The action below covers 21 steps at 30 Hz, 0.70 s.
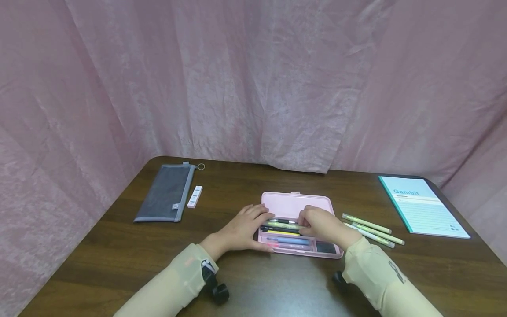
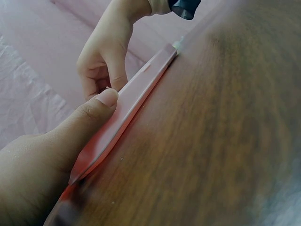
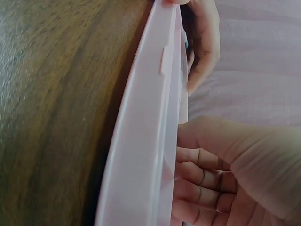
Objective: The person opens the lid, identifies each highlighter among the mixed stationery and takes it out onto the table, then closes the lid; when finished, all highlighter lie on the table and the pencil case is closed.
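Pink curtains point(image 1: 222, 79) behind brown table point(image 1: 99, 259)

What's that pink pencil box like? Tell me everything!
The pink pencil box looks plastic. It lies open on the table, lid folded back toward the curtain, a small tab on the lid's far edge. Inside, a divider separates some pens from a dark block at right. The left hand touches its left end; the right hand reaches in.

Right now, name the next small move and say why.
Probably ease the right hand out of the open pink pencil case toward the loose green pens: three lie just right of the case, a similar green pen lies inside, and the left hand holds the case's left end.
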Each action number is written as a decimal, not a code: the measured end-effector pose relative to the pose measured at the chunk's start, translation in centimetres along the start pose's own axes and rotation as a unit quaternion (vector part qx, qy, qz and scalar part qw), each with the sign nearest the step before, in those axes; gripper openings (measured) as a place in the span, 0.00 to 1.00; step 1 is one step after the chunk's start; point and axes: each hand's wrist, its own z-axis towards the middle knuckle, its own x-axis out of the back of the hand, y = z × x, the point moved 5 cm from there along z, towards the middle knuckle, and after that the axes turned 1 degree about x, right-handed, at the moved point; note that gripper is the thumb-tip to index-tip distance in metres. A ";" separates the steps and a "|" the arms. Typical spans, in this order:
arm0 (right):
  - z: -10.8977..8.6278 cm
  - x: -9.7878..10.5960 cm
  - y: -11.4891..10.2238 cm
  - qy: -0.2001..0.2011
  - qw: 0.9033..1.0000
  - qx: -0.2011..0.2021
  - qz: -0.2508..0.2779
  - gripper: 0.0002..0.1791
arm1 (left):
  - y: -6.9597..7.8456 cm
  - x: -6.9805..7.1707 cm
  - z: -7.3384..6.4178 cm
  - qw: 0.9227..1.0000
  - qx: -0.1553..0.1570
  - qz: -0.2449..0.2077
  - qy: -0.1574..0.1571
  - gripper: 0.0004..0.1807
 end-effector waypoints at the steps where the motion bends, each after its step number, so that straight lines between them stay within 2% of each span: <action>1: 0.1 0.0 0.0 -0.003 1.000 -0.002 0.000 0.05 | 0.0 0.0 0.0 1.000 0.000 0.000 0.000 0.49; 11: 0.4 -0.4 0.2 -0.033 0.999 -0.030 -0.004 0.07 | -0.1 -0.1 0.0 1.000 -0.009 0.006 0.006 0.49; 21: 0.6 -0.2 0.1 -0.035 0.999 -0.016 -0.022 0.08 | -0.1 0.0 0.1 1.000 -0.003 0.007 0.000 0.50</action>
